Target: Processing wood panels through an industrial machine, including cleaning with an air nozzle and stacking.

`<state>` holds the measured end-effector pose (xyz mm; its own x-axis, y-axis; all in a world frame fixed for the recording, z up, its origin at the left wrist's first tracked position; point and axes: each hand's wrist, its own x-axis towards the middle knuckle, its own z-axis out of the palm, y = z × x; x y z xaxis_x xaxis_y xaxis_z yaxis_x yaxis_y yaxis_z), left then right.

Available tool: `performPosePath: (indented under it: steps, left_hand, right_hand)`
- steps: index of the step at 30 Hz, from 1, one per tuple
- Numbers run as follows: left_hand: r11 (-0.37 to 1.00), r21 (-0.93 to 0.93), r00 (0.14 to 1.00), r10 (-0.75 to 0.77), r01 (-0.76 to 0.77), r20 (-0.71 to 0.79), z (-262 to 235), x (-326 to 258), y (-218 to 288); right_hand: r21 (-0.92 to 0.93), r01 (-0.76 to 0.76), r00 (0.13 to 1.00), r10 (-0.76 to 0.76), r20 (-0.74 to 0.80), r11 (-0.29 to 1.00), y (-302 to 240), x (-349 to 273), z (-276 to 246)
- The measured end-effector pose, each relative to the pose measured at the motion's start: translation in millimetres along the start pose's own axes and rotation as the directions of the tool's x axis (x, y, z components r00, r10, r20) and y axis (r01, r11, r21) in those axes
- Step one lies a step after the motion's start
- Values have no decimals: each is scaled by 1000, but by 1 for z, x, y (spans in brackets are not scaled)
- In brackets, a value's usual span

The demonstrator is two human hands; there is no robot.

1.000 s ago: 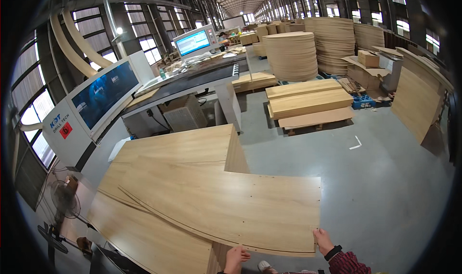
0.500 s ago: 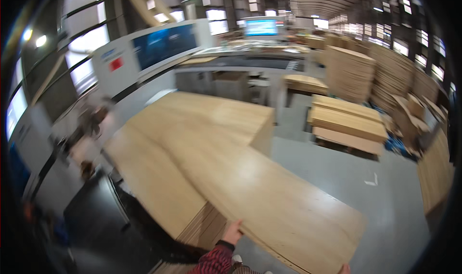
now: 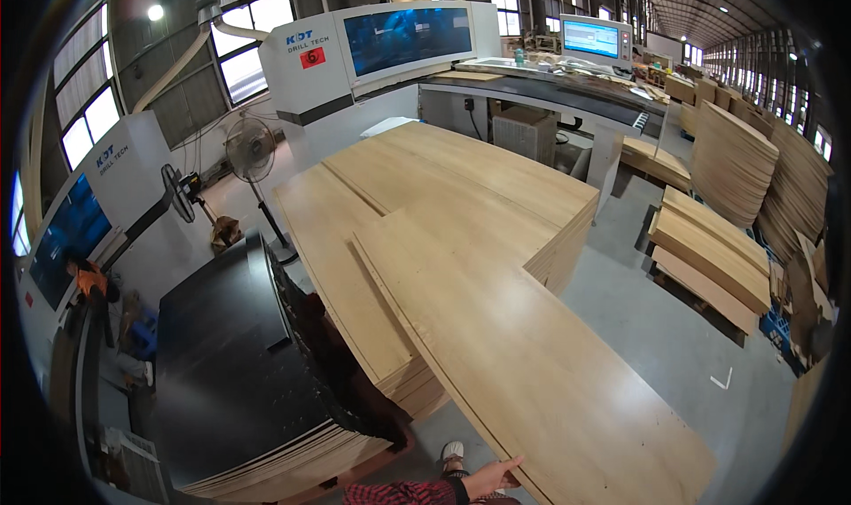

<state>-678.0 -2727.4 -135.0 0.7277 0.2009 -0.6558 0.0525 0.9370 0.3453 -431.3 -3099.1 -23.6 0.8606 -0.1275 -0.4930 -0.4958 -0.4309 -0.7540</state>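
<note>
My left hand [image 3: 494, 479] holds the near left edge of a long wood-grain panel [image 3: 550, 354], fingers closed on the edge with the thumb on top. The panel's far end lies over a stack of similar light-wood boards [image 3: 443, 164], and its near end sticks out past the stack toward me. A groove runs along the panel's left side. My right hand is out of view.
Left of the stack stands a pile of black-topped boards [image 3: 230, 345]. A floor fan [image 3: 251, 150] and a co-worker in orange [image 3: 90, 281] are farther left. Behind is a white machine [image 3: 301, 70] with a dark window. Low board piles [image 3: 709, 248] lie on the right.
My view has turned left, so the scene sits farther right and looks sharper. My left hand still grips the panel's edge. My right hand, partly seen at the near end before, has left the view.
</note>
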Motion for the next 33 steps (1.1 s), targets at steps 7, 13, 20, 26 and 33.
performPosePath:
  steps: [7, 13, 20, 26, 33]
  left_hand:
    - [996, -74, 998, -61, 59, -20, -12, -33, -14]
    - [994, -110, 998, 1, -8, -70, -49, -40, 3]
    - [972, -79, 938, 191, -222, -288, -57, -78, 30]
    - [613, 732, 313, 787, -297, -532, -87, -90, 54]
    - [452, 892, -3, 892, -1, -452, -146, -95, 134]
  right_hand:
    - [-50, -88, 995, 90, 46, 995, -37, -14, 14]
    - [-201, 51, 986, -18, 165, 978, -34, 9, 44]
    - [-69, 36, 973, -19, 230, 997, -35, 7, 95]
    - [-28, 103, 933, -87, 349, 994, -12, 13, 136]
    - [11, -91, 842, 71, 535, 996, 21, -3, 196]
